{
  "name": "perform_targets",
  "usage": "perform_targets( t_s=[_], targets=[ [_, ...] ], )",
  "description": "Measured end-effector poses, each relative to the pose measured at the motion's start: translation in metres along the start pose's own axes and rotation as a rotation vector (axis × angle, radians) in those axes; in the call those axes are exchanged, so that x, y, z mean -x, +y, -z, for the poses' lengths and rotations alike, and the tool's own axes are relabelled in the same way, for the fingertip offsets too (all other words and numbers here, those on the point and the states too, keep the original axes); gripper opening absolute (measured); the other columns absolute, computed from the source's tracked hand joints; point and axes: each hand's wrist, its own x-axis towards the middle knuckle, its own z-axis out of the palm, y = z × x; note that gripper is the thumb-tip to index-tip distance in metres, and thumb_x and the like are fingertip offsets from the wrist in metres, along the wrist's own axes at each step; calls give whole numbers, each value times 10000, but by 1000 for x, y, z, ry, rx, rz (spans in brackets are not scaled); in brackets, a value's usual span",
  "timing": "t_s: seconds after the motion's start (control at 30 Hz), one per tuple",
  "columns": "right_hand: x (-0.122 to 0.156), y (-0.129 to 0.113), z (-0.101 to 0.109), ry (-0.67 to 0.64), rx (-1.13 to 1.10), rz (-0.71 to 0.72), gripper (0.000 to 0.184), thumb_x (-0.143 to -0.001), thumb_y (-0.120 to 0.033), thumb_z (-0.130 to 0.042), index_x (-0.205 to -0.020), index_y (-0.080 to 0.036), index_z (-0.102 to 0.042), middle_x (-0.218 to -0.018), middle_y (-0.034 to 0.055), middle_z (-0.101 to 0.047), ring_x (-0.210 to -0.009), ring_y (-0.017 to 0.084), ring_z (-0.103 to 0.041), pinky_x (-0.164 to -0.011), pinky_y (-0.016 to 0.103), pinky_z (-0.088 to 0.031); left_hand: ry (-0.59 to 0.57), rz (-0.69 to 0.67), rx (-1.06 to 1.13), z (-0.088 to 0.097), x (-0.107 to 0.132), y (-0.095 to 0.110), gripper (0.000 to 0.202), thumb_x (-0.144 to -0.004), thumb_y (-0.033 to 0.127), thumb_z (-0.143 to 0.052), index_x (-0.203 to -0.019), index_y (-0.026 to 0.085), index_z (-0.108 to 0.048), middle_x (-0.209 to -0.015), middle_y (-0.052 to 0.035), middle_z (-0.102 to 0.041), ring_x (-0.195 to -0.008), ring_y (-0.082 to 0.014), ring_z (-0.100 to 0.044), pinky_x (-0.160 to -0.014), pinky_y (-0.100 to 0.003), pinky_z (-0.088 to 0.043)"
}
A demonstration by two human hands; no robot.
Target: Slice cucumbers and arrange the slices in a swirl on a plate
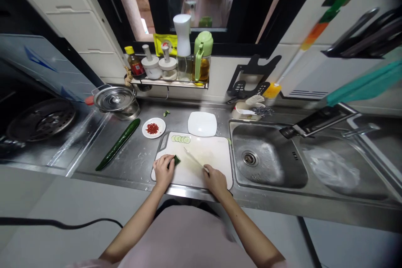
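My left hand [163,170] is closed around a piece of cucumber [176,159], whose dark green end pokes out past the fingers on the left side of the white cutting board [216,155]. In my right hand [215,180] is the handle of a kitchen knife [194,158]; its blade lies angled toward the upper left, apart from the cucumber piece. Several pale cucumber slices [181,139] overlap in a row near the board's far edge. To the left, a whole long cucumber [118,144] rests on the steel counter.
Beyond the board are a small plate [161,133] of chopped red pieces and a bare white square plate [202,124]. A lidded steel pot [121,102] stands at left. The sink [266,155] adjoins the board's right. A condiment shelf [176,83] hangs behind.
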Motion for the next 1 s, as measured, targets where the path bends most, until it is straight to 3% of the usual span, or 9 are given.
perform_targets(
  t_s=[0.23,0.5,0.77,1.0],
  targets=[
    [4,-22,5,-97,22,120,363,-992,-361,-274,-1105,-197,-577,-912,79,-696,-841,187,-646,-657,250,-355,-77,-91,57,-9,2,-14,277,-916,340,-458,-1047,246,-683,-1090,-63,-669,-1041,-188,-585,-960,-345,-374],
    [12,-41,2,-131,10,235,371,-989,-301,-269,-1286,-192,-462,-906,85,-705,-810,199,-655,-666,261,-382,-51,-161,142,-15,3,-23,282,-930,315,-450,-1071,241,-684,-1077,-64,-660,-1026,-168,-577,-931,-307,-447],
    [12,-51,-4,-174,59,227,354,-978,-261,-265,-1245,-174,-480,-902,115,-701,-820,225,-669,-690,293,-434,48,-287,196,-20,0,-28,231,-907,259,-507,-1056,236,-682,-980,-65,-655,-945,-177,-575,-849,-322,-476],
    [13,-60,-3,-204,106,237,337,-953,-184,-273,-1207,-156,-493,-909,143,-698,-885,245,-676,-730,323,-470,54,-313,131,-27,-1,-34,214,-893,215,-505,-1022,218,-676,-969,-79,-638,-929,-196,-544,-833,-335,-454]
  ],
)
